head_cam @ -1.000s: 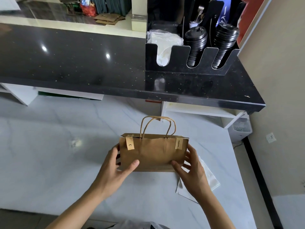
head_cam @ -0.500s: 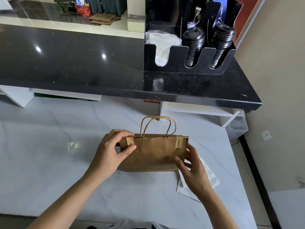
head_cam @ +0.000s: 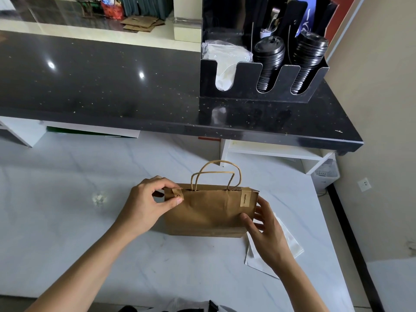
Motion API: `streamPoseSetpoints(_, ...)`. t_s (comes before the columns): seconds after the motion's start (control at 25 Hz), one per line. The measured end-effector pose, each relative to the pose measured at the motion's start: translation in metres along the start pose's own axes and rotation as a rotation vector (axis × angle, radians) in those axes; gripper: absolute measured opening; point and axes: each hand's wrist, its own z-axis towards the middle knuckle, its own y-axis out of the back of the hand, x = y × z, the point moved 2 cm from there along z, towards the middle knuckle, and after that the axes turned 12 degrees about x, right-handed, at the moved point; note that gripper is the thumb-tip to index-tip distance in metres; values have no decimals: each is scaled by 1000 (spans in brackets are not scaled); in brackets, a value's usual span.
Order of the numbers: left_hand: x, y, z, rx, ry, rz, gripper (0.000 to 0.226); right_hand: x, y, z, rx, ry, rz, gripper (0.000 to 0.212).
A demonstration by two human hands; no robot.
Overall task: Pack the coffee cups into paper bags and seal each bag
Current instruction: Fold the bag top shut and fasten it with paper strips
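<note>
A brown paper bag [head_cam: 209,212] with twisted paper handles [head_cam: 216,174] stands upright on the white marble counter [head_cam: 78,221]. Its top is folded shut, with a sticker on the left corner [head_cam: 177,194] and one on the right corner [head_cam: 245,199]. My left hand [head_cam: 148,203] pinches the bag's top left corner, thumb on the left sticker and fingers behind the rim. My right hand [head_cam: 265,226] holds the bag's lower right side, thumb on the front face and fingers round the edge. No coffee cup is visible; the bag's inside is hidden.
A white flat paper sleeve [head_cam: 281,248] lies under my right hand, by the bag. A raised black stone ledge [head_cam: 112,91] runs across the back, carrying a black organiser [head_cam: 258,86] with stacked black lids and white napkins. The counter's right edge drops off near a beige wall.
My left hand rose from the bag's lower left front to its top left corner and now pinches the sticker there. My right hand stayed on the lower right side.
</note>
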Motion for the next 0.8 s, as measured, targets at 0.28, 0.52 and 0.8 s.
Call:
streamPoseSetpoints(0.28,-2,3,2,13,-27,71,22,-3,0,0,-8,-13,6,56)
streamPoseSetpoints(0.52,7,-7,-10,-7,-25,-44,45,-1,-2,-3,-6,-5,-3,56)
streamPoseSetpoints(0.8,19,-41,-35,-68,270,-542,82,-14,-11,-10,85,-23,-39,57)
